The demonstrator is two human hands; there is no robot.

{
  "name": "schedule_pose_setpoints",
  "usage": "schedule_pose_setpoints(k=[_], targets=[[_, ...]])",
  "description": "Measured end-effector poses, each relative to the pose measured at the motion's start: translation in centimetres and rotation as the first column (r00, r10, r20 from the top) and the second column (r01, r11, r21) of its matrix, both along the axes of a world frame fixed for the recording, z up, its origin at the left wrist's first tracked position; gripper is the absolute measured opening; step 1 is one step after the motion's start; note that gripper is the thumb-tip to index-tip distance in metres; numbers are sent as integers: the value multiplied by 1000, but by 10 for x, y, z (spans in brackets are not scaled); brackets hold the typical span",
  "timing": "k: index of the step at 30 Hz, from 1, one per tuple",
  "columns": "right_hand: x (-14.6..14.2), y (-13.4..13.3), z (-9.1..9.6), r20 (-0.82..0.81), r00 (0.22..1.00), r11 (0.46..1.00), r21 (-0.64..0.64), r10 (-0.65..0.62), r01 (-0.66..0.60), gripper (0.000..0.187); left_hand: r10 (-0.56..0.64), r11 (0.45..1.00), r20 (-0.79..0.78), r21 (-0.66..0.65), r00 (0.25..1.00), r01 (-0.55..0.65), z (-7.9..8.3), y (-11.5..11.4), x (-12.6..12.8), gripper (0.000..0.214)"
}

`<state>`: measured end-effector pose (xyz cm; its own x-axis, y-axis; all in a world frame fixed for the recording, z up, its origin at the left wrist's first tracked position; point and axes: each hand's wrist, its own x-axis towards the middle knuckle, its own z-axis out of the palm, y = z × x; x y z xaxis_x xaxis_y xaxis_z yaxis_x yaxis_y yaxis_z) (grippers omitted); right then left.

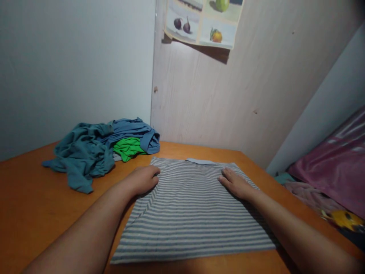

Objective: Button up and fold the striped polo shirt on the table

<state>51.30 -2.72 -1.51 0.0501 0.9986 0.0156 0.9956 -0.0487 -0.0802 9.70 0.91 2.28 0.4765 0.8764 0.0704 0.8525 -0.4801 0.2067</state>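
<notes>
- Orange table (28,201), under garments
- Striped garment (194,209), laid out mid-table, slightly wrinkled
- Clothes heap (88,148), far left
- Left hand (144,179), on garment's far left edge, fingers slightly parted
- Right hand (236,184), on far right part, fingers loosely spread

The head camera looks from above and behind the left hand (145,179) and right hand (235,183), facing forward and down over the table (25,194). It is close enough that both forearms (85,224) enter low in the view, while the near edge of the cloth (188,213), on this side of the hands, fits in frame. Beyond the hands, it reaches up the wall (199,99) to a poster (199,26), cut by the top edge.
</notes>
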Motion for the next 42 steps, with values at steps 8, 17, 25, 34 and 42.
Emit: schedule_pose_setpoints(k=[8, 17, 25, 34, 42], targets=[[-52, -4, 2, -17, 988, 986, -65, 151, -152, 84, -17, 1000, -26, 6, 1000, 18, -2, 0, -2, 36], [-137, 24, 20, -63, 915, 917, 63, 397, -394, 85, 24, 999, -34, -23, 999, -25, 4, -5, -3, 34], [-176, 32, 8, -39, 928, 928, -36, 370, -372, 82, 87, 994, -56, -54, 995, -90, 8, -2, -12, 32], [-221, 8, 8, -136, 834, 839, -28, 535, -543, 83, 152, 986, -89, -55, 984, -157, 16, -7, -17, 34], [-227, -13, 15, -182, 798, 806, -46, 574, -591, 79, 113, 992, -57, -44, 992, -116, 12, -3, -18, 29]])
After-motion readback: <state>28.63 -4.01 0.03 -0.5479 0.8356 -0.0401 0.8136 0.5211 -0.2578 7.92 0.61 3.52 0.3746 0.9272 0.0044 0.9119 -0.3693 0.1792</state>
